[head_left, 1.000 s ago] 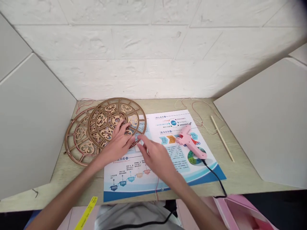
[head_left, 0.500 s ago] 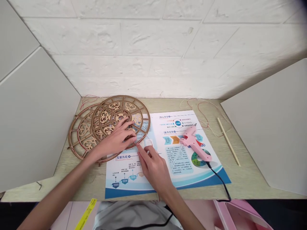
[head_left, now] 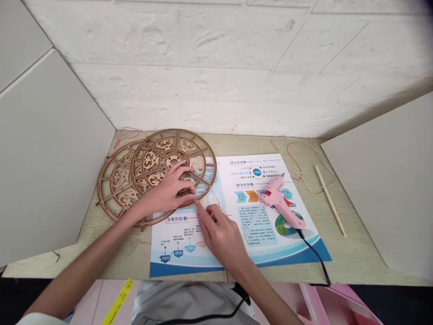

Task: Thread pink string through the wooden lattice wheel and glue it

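My left hand (head_left: 172, 189) lies on the upper openwork disc (head_left: 173, 132), fingers spread over its bronze-coloured scrollwork and thumb at the near rim. At that rim my right hand (head_left: 221, 234) pinches a thin pink-and-white string (head_left: 216, 198), its fingertips almost meeting my left thumb. The exact spot under the fingertips is hidden. A second, similar disc (head_left: 101, 194) lies partly beneath the first, on the left, with reddish string along its rings. More string hangs over the table's front edge below my right wrist.
A printed sheet (head_left: 216, 266) covers the table's middle, with a pink glue gun (head_left: 282, 203) on it and a black cord (head_left: 314, 253) running off the front. A thin wooden stick (head_left: 330, 201) and loose string (head_left: 287, 149) lie to the right. White panels (head_left: 57, 158) flank both sides.
The view has shifted slightly, moving the things on the table a little rightward in the picture. Both hands keep nearly the same place at the disc's rim.
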The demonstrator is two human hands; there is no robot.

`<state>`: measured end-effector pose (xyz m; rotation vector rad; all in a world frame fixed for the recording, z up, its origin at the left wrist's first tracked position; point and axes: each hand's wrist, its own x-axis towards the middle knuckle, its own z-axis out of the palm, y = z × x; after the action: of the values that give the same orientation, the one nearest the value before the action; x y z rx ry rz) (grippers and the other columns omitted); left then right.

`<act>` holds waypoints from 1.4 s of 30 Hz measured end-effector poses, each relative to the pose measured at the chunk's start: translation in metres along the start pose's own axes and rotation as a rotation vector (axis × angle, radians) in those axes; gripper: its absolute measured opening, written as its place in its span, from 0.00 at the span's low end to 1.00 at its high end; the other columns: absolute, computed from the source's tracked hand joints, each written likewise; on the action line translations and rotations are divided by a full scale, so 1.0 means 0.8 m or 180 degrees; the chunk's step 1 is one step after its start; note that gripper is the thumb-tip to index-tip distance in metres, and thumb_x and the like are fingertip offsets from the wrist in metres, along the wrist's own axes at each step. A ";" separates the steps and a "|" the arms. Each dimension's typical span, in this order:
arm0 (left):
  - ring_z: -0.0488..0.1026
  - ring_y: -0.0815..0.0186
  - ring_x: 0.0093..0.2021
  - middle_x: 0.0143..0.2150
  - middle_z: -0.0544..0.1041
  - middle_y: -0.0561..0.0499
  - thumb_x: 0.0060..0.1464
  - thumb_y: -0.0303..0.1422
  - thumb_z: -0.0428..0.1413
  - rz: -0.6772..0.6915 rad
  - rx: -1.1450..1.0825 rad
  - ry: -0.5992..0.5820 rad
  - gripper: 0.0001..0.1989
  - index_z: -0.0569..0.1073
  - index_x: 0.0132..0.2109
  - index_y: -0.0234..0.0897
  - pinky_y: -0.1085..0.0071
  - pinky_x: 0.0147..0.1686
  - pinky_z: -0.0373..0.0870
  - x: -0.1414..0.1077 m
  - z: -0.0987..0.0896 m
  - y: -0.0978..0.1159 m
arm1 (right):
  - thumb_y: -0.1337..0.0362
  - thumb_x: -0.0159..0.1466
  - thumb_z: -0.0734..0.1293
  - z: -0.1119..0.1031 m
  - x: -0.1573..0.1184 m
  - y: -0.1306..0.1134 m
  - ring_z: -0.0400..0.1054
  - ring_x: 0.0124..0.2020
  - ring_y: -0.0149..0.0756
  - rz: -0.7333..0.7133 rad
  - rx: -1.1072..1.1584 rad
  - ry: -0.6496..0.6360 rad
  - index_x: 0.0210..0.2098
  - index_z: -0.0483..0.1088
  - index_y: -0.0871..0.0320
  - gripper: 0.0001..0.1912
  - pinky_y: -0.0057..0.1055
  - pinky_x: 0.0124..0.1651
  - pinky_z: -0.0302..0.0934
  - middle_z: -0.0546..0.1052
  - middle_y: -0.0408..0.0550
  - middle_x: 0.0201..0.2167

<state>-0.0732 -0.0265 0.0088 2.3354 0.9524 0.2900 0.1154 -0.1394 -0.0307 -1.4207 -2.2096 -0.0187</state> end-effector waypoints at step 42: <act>0.41 0.48 0.74 0.67 0.60 0.44 0.60 0.30 0.58 0.0070 -0.0164 0.0059 0.03 0.78 0.39 0.39 0.44 0.70 0.49 -0.003 0.005 -0.001 | 0.64 0.74 0.58 -0.009 0.006 0.002 0.66 0.23 0.28 -0.0238 -0.0078 0.0042 0.53 0.73 0.65 0.17 0.26 0.24 0.59 0.73 0.48 0.31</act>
<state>-0.0738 -0.0300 0.0053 2.3012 0.9181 0.3416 0.1180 -0.1363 -0.0226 -1.3463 -2.2580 -0.0810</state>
